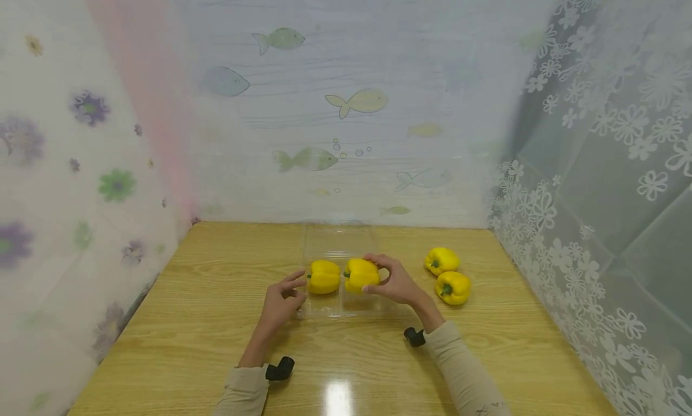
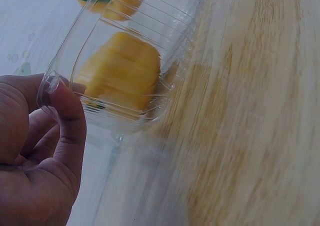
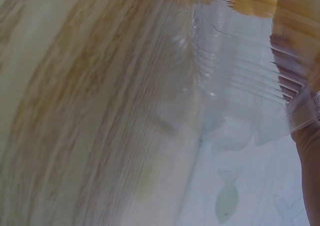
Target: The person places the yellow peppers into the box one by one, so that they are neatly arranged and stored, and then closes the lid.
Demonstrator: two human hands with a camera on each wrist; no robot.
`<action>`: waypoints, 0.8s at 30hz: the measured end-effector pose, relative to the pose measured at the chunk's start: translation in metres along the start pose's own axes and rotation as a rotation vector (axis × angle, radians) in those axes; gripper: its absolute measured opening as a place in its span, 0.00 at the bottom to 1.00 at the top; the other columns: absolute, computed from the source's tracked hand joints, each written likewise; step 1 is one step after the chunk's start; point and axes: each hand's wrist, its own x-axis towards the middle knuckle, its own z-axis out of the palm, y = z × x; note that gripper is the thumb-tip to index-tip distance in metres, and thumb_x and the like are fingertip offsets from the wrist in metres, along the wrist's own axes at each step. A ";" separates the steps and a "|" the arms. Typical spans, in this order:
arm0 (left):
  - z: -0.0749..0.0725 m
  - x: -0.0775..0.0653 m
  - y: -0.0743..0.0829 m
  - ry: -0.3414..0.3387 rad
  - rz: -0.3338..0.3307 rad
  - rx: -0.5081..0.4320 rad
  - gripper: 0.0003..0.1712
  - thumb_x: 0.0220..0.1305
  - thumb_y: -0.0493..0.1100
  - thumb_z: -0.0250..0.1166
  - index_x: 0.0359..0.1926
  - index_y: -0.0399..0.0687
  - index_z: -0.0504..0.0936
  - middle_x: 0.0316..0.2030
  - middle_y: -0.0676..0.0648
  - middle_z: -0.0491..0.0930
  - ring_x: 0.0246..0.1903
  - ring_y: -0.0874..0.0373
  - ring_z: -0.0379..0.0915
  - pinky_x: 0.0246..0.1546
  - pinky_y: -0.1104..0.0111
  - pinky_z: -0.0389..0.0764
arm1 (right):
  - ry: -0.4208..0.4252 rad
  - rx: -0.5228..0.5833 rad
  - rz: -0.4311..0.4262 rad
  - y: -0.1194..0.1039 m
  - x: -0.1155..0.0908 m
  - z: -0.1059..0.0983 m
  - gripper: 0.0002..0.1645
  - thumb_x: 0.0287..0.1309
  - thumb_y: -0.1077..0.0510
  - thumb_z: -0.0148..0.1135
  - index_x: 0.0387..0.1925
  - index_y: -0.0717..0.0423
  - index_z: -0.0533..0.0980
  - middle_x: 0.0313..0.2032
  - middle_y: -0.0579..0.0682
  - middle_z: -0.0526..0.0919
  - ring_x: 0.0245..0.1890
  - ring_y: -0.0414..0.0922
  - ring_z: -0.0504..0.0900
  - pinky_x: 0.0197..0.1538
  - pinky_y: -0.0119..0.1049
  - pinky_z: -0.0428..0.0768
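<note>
A clear plastic clamshell box [image 1: 324,313] lies on the table with its lid folded back. One yellow bell pepper [image 1: 324,278] is inside its left part, seen through the wall in the left wrist view. My left hand [image 1: 283,299] pinches the box's left rim between thumb and fingers [image 2: 67,121]. My right hand [image 1: 399,282] grips a second yellow bell pepper [image 1: 360,275] from its right side, at the right part of the box. Whether that pepper touches the box floor I cannot tell. In the right wrist view, the hand [image 3: 309,146] is mostly cut off.
To the right of the box, two more yellow bell peppers [image 1: 442,260] lie touching on the wooden table [image 1: 216,272]. A fish-patterned curtain [image 1: 357,134] hangs along the back edge, with flowered curtains at both sides. Black wrist mounts [image 1: 280,368] stick out near both sleeves.
</note>
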 end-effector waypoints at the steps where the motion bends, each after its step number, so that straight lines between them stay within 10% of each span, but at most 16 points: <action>1: 0.000 0.000 -0.001 0.003 0.005 0.001 0.20 0.63 0.25 0.64 0.56 0.21 0.80 0.69 0.33 0.70 0.33 0.60 0.75 0.29 0.76 0.75 | -0.005 -0.003 0.006 0.000 0.000 0.000 0.40 0.55 0.67 0.74 0.69 0.61 0.71 0.65 0.64 0.72 0.54 0.59 0.74 0.41 0.40 0.88; 24: 0.002 0.016 -0.039 0.061 -0.003 0.002 0.18 0.61 0.27 0.67 0.53 0.32 0.86 0.67 0.45 0.75 0.31 0.58 0.76 0.27 0.74 0.76 | 0.024 -0.286 0.052 -0.007 0.009 0.008 0.40 0.55 0.51 0.77 0.67 0.56 0.73 0.62 0.57 0.78 0.58 0.54 0.77 0.60 0.55 0.77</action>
